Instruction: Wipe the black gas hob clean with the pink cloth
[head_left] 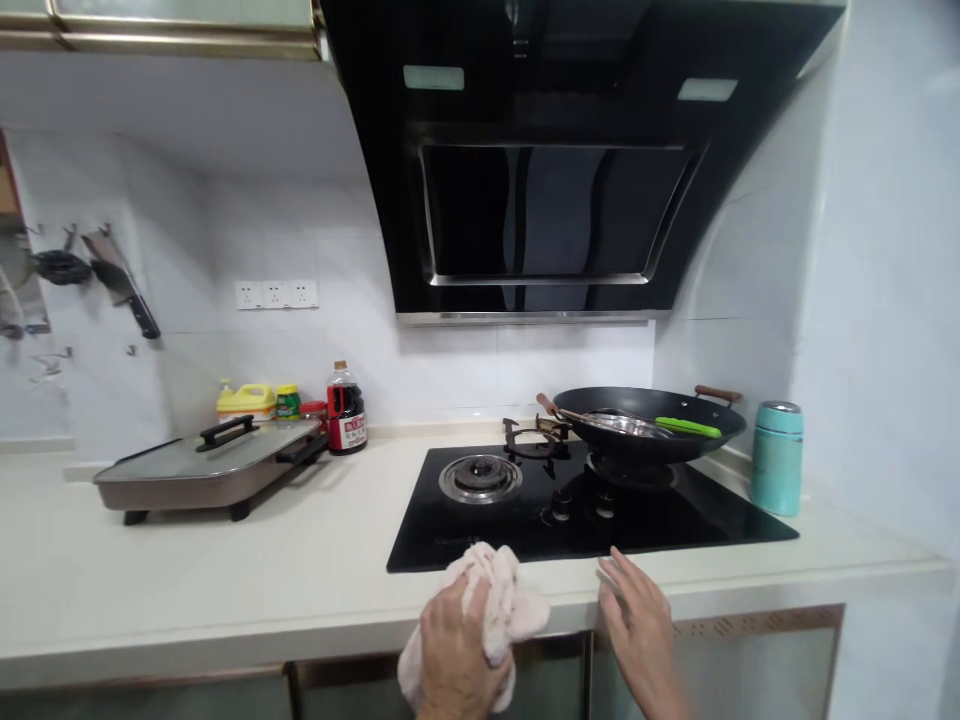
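The left hand (461,640) is wrapping its fingers around a bunched, pale pink cloth (501,595), likely so it is not slipping, and the cloth is hanging over the front edge of the worktop (315,570), by the stove (480,550). The right hand (637,625) is holding nothing, its fingers spreading loosely. A metal stand (531,456) is sitting behind the left burner (481,478), maybe to be out of the way. The sauce bottle (346,412) is wearing a red and white label, but its writing is looking too small to read.
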